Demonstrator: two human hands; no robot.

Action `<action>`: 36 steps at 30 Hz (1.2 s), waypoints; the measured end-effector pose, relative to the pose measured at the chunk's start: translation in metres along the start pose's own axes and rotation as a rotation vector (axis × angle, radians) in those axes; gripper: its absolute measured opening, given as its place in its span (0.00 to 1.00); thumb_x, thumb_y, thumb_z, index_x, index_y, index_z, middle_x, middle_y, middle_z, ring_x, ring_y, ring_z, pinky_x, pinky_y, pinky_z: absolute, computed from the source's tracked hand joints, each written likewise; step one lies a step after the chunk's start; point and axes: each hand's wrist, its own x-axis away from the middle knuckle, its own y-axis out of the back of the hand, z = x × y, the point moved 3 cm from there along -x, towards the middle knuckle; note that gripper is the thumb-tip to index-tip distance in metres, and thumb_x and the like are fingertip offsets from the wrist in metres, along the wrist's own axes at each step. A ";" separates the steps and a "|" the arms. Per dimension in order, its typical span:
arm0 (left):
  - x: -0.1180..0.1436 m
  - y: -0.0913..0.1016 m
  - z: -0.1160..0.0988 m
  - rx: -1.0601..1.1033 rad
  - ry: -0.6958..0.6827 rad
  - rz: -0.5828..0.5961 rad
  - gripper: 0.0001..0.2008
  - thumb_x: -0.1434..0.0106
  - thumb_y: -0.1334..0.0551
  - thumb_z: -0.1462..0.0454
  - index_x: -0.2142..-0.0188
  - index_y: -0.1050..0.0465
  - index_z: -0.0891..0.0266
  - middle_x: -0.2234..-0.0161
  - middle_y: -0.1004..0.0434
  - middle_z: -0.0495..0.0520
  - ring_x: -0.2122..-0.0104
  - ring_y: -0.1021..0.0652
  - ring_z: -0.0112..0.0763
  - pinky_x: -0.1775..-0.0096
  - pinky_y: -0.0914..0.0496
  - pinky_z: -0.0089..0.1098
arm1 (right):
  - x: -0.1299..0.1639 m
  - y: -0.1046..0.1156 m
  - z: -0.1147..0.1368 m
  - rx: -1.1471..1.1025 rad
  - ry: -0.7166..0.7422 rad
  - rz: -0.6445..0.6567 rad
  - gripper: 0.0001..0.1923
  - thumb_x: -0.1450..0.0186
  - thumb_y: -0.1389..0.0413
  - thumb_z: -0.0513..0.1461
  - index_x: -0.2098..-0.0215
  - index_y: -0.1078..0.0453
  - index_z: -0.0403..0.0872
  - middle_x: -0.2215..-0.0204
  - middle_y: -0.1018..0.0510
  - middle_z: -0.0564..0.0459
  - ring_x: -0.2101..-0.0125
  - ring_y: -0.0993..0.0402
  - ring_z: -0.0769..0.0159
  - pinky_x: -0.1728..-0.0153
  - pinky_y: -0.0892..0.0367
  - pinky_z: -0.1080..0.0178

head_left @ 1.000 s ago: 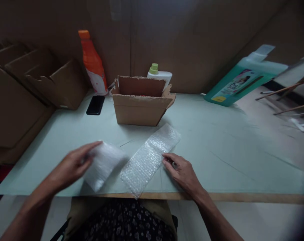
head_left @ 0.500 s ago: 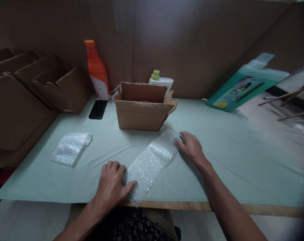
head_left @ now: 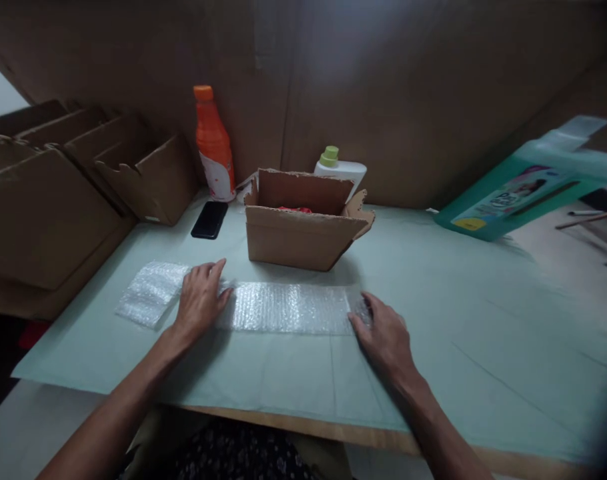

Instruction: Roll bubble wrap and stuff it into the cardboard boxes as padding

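A long strip of bubble wrap [head_left: 289,307] lies flat and sideways on the pale green table [head_left: 463,320], just in front of an open cardboard box [head_left: 303,230]. My left hand [head_left: 199,300] presses flat on the strip's left end. My right hand [head_left: 386,335] holds down its right end. A second, folded piece of bubble wrap [head_left: 151,292] lies to the left, beside my left hand. Something red shows inside the box.
An orange bottle [head_left: 214,143] and a white bottle with a green cap [head_left: 339,165] stand behind the box. A black phone [head_left: 210,219] lies left of it. Brown cardboard boxes [head_left: 78,180] are stacked at the left. A teal jug [head_left: 528,190] leans at the right.
The strip has been turned from a diagonal to lie sideways and farther from the table's edge. My left hand set down the folded piece earlier and moved to the strip's left end.
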 end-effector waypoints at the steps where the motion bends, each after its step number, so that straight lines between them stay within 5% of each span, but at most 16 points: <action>1: 0.004 -0.003 -0.003 -0.039 -0.041 -0.051 0.25 0.36 0.39 0.64 0.40 0.35 0.65 0.47 0.25 0.67 0.47 0.27 0.52 0.45 0.33 0.51 | 0.000 0.001 0.004 0.073 0.042 -0.051 0.26 0.32 0.51 0.49 0.45 0.31 0.40 0.53 0.20 0.35 0.57 0.23 0.46 0.59 0.32 0.49; 4: 0.028 -0.016 -0.018 -0.042 -0.213 0.003 0.24 0.34 0.39 0.61 0.39 0.35 0.62 0.40 0.31 0.66 0.40 0.32 0.52 0.40 0.37 0.52 | 0.002 0.002 0.017 0.122 0.244 -0.142 0.25 0.29 0.53 0.48 0.42 0.32 0.41 0.44 0.25 0.34 0.51 0.25 0.45 0.57 0.33 0.50; 8: 0.049 -0.031 -0.034 -0.006 -0.270 0.268 0.26 0.35 0.37 0.55 0.40 0.34 0.61 0.37 0.34 0.66 0.37 0.35 0.54 0.37 0.42 0.56 | 0.007 -0.019 0.030 0.016 0.557 0.055 0.22 0.28 0.54 0.50 0.48 0.26 0.49 0.45 0.23 0.42 0.51 0.24 0.50 0.56 0.31 0.51; 11: 0.048 -0.028 -0.029 0.057 -0.262 0.299 0.26 0.33 0.40 0.53 0.39 0.34 0.61 0.36 0.36 0.66 0.36 0.36 0.53 0.36 0.43 0.56 | 0.003 -0.035 0.023 0.002 0.534 0.143 0.24 0.29 0.55 0.53 0.51 0.24 0.51 0.47 0.20 0.45 0.51 0.23 0.47 0.57 0.30 0.48; 15: 0.045 -0.005 0.008 0.100 -0.165 0.102 0.22 0.34 0.39 0.58 0.42 0.31 0.61 0.36 0.35 0.65 0.33 0.40 0.52 0.35 0.45 0.56 | -0.001 -0.034 0.010 -0.010 0.444 0.075 0.24 0.29 0.55 0.52 0.52 0.23 0.50 0.48 0.20 0.41 0.52 0.22 0.46 0.59 0.28 0.46; 19: 0.051 0.021 0.080 0.293 0.260 -0.209 0.26 0.46 0.32 0.62 0.47 0.26 0.61 0.38 0.32 0.66 0.35 0.38 0.59 0.35 0.48 0.59 | 0.004 -0.031 0.019 -0.066 0.553 0.021 0.20 0.30 0.52 0.52 0.54 0.24 0.51 0.51 0.18 0.43 0.55 0.20 0.48 0.61 0.27 0.49; 22: 0.056 0.035 0.123 0.512 0.463 -0.316 0.16 0.49 0.33 0.60 0.59 0.22 0.60 0.52 0.20 0.62 0.46 0.26 0.56 0.38 0.41 0.57 | 0.002 -0.033 0.038 -0.096 0.613 0.013 0.18 0.29 0.51 0.50 0.54 0.24 0.51 0.52 0.18 0.45 0.56 0.19 0.50 0.60 0.26 0.49; 26: 0.061 0.066 0.150 0.689 0.587 -0.477 0.14 0.43 0.39 0.53 0.64 0.26 0.60 0.64 0.19 0.56 0.61 0.20 0.43 0.50 0.27 0.48 | -0.005 -0.030 0.068 -0.199 0.640 -0.014 0.15 0.29 0.49 0.47 0.53 0.25 0.51 0.52 0.18 0.46 0.56 0.20 0.53 0.57 0.26 0.49; 29: 0.068 0.093 0.143 0.858 0.622 -0.557 0.15 0.40 0.42 0.51 0.63 0.31 0.60 0.67 0.21 0.52 0.67 0.19 0.37 0.60 0.23 0.40 | -0.003 -0.025 0.098 -0.328 0.647 0.059 0.15 0.31 0.45 0.44 0.47 0.28 0.54 0.49 0.20 0.48 0.51 0.21 0.55 0.52 0.27 0.51; 31: 0.074 0.103 0.123 0.988 0.632 -0.530 0.14 0.41 0.40 0.52 0.66 0.32 0.60 0.70 0.21 0.51 0.70 0.20 0.36 0.66 0.23 0.36 | 0.004 -0.024 0.126 -0.430 0.624 0.180 0.23 0.32 0.43 0.44 0.39 0.35 0.55 0.43 0.24 0.48 0.45 0.25 0.54 0.47 0.28 0.49; 36: 0.092 0.085 0.057 1.479 0.673 -0.139 0.15 0.50 0.31 0.54 0.69 0.26 0.63 0.73 0.21 0.52 0.80 0.26 0.29 0.76 0.31 0.28 | 0.027 -0.025 0.201 -0.806 0.427 0.589 0.53 0.40 0.35 0.48 0.26 0.62 0.56 0.29 0.47 0.41 0.32 0.45 0.45 0.39 0.40 0.40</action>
